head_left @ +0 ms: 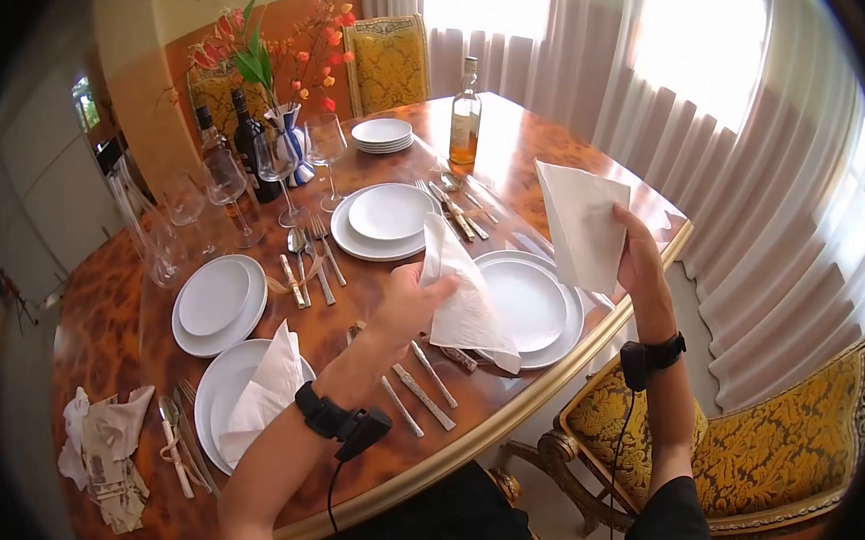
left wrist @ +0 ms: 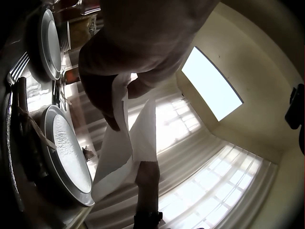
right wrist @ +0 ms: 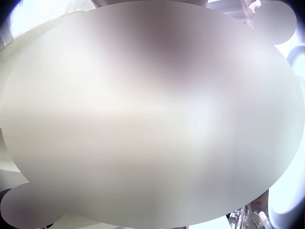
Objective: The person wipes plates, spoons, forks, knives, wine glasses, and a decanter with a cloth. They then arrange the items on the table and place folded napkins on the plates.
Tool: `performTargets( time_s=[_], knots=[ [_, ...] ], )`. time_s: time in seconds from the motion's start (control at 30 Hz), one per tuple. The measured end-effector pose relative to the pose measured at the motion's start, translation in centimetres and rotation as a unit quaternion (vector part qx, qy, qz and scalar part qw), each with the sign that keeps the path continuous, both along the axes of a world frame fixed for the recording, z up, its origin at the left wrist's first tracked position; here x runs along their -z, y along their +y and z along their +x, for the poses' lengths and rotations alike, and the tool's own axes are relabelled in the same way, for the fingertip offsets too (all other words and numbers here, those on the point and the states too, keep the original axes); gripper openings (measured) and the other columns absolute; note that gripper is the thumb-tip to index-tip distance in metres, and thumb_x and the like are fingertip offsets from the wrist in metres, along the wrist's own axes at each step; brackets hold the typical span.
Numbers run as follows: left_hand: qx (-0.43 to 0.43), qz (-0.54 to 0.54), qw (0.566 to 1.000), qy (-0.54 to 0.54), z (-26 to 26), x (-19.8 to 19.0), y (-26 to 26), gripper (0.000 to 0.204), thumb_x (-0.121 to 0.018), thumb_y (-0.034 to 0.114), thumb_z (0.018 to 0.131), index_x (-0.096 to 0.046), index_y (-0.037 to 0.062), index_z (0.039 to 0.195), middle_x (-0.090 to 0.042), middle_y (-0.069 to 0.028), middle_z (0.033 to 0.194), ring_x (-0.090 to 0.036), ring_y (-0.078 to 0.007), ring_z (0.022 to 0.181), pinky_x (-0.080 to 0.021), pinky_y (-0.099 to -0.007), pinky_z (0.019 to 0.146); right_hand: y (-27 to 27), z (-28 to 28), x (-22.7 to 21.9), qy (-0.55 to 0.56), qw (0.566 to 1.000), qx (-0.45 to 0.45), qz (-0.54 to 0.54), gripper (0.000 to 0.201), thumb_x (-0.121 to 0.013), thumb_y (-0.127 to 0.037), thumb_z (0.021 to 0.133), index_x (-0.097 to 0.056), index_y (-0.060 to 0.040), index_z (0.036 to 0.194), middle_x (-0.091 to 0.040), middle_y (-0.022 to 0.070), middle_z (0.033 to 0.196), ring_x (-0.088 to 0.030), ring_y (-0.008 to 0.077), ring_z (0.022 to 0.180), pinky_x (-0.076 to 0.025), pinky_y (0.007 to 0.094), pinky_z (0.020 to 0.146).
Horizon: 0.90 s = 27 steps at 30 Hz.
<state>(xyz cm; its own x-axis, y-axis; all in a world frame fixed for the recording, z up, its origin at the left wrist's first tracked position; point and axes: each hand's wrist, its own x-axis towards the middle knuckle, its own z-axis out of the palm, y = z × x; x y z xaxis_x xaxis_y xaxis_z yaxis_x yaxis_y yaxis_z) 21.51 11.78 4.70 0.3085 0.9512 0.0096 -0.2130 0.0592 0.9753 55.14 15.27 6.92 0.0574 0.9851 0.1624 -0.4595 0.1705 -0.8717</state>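
My left hand (head_left: 410,299) pinches a white paper napkin (head_left: 467,307) between thumb and fingers, its lower end hanging over a stack of two white plates (head_left: 534,308) near the table's right edge. Farther right, my right hand (head_left: 640,257) grips a second white napkin (head_left: 583,226) by its right side, raised upright near the table's edge. In the left wrist view, the left napkin (left wrist: 113,150) hangs folded from the fingers, beside the right one (left wrist: 145,136). A large blur covers most of the right wrist view. Another folded napkin (head_left: 266,389) lies on the front left plates (head_left: 212,382).
More stacked plates (head_left: 386,238) and tied cutlery (head_left: 304,268) surround the table (head_left: 360,373). Tall wine glasses (head_left: 227,188), dark bottles and a flower vase (head_left: 291,140) stand at the back left. A liquor bottle (head_left: 464,120) is behind. A yellow chair (head_left: 779,437) stands at right.
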Motion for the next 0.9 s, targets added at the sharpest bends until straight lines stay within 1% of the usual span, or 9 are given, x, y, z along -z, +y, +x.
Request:
performTargets(
  time_s=[0.17, 0.23, 0.37, 0.43, 0.5, 0.53, 0.7, 0.77, 0.9],
  knots=[
    [0.009, -0.004, 1.0, 0.012, 0.3, 0.8, 0.3, 0.026, -0.062, 0.012, 0.09, -0.062, -0.0035, 0.111, -0.069, -0.0075, 0.099, -0.067, -0.0126, 0.084, -0.054, -0.0276, 0.076, 6.9, 4.8, 1.0, -0.126, 0.992, 0.002, 0.007, 0.043, -0.055, -0.026, 0.095, -0.051, 0.0051, 0.124, -0.063, 0.013, 0.108, -0.066, 0.0218, 0.093, -0.057, 0.0363, 0.081],
    [0.017, -0.006, 1.0, 0.014, 0.3, 0.8, 0.3, 0.027, -0.062, 0.012, 0.091, -0.061, -0.0041, 0.113, -0.068, -0.0084, 0.102, -0.067, -0.0136, 0.088, -0.054, -0.029, 0.079, 10.0, 6.9, 3.8, -0.266, 0.962, 0.012, -0.053, 0.041, -0.059, -0.026, 0.091, -0.056, 0.0062, 0.118, -0.065, 0.0115, 0.1, -0.066, 0.0195, 0.086, -0.056, 0.0325, 0.075],
    [0.024, -0.017, 0.999, 0.019, -0.3, 0.2, -0.2, 0.027, -0.061, 0.011, 0.093, -0.06, -0.0045, 0.115, -0.068, -0.0091, 0.106, -0.067, -0.0142, 0.092, -0.054, -0.0303, 0.082, 15.4, 10.7, 9.9, -0.325, 0.936, 0.071, -0.111, 0.038, -0.062, -0.021, 0.086, -0.062, 0.0061, 0.112, -0.067, 0.0102, 0.091, -0.065, 0.0196, 0.079, -0.054, 0.0341, 0.07],
    [0.013, -0.007, 1.0, 0.026, -0.6, -0.2, -0.5, 0.027, -0.061, 0.011, 0.093, -0.059, -0.0045, 0.116, -0.068, -0.0091, 0.106, -0.067, -0.014, 0.092, -0.054, -0.03, 0.082, 15.7, 9.3, 9.7, -0.427, 0.885, 0.121, -0.142, 0.041, -0.061, -0.021, 0.087, -0.06, 0.0069, 0.117, -0.067, 0.0158, 0.106, -0.066, 0.0259, 0.092, -0.053, 0.0376, 0.081],
    [0.003, 0.0, 0.999, 0.034, -0.6, -0.3, -0.4, 0.027, -0.06, 0.011, 0.093, -0.059, -0.0045, 0.116, -0.068, -0.0091, 0.106, -0.067, -0.0138, 0.091, -0.054, -0.0297, 0.082, 13.6, 6.6, 9.3, -0.675, 0.636, 0.362, 0.095, 0.041, -0.059, -0.02, 0.089, -0.057, 0.0054, 0.121, -0.06, 0.0198, 0.123, -0.06, 0.0318, 0.111, -0.047, 0.04, 0.095],
    [0.0, -0.011, 1.0, 0.025, -0.4, -0.3, -0.1, 0.027, -0.06, 0.012, 0.094, -0.06, -0.0046, 0.115, -0.068, -0.0089, 0.105, -0.067, -0.0138, 0.091, -0.054, -0.0295, 0.081, 11.1, 3.8, 7.5, -0.629, 0.696, 0.327, 0.117, 0.04, -0.06, -0.019, 0.09, -0.056, 0.0007, 0.124, -0.051, 0.0211, 0.136, -0.049, 0.0334, 0.127, -0.039, 0.0421, 0.106],
    [0.005, -0.013, 1.0, 0.008, 2.7, 0.6, 2.9, 0.024, -0.057, 0.014, 0.096, -0.061, -0.0046, 0.11, -0.069, -0.0085, 0.098, -0.067, -0.0136, 0.088, -0.055, -0.0286, 0.078, -4.4, -7.5, 1.5, -0.556, 0.774, 0.028, 0.302, 0.058, -0.069, -0.033, 0.086, -0.051, -0.0058, 0.134, -0.042, 0.0187, 0.146, -0.045, 0.0371, 0.131, -0.037, 0.0451, 0.108],
    [0.0, -0.025, 0.999, 0.037, 4.6, 0.4, 3.6, 0.025, -0.053, 0.016, 0.097, -0.06, -0.0045, 0.11, -0.068, -0.0093, 0.1, -0.068, -0.015, 0.087, -0.056, -0.03, 0.077, -7.6, -9.5, 1.5, -0.563, 0.746, 0.051, 0.35, 0.076, -0.073, -0.043, 0.079, -0.046, -0.0053, 0.139, -0.041, 0.0197, 0.146, -0.044, 0.039, 0.131, -0.036, 0.0476, 0.107],
    [0.047, -0.075, 0.996, -0.032, 6.9, -1.5, 3.5, 0.029, -0.043, 0.02, 0.1, -0.055, -0.002, 0.114, -0.065, -0.0102, 0.102, -0.067, -0.0192, 0.088, -0.058, -0.0336, 0.077, -7.7, -10.9, 3.9, -0.531, 0.786, 0.137, 0.285, 0.072, -0.074, -0.028, 0.08, -0.044, -0.0044, 0.14, -0.047, 0.0208, 0.141, -0.05, 0.0395, 0.124, -0.043, 0.0438, 0.101]
  ],
)
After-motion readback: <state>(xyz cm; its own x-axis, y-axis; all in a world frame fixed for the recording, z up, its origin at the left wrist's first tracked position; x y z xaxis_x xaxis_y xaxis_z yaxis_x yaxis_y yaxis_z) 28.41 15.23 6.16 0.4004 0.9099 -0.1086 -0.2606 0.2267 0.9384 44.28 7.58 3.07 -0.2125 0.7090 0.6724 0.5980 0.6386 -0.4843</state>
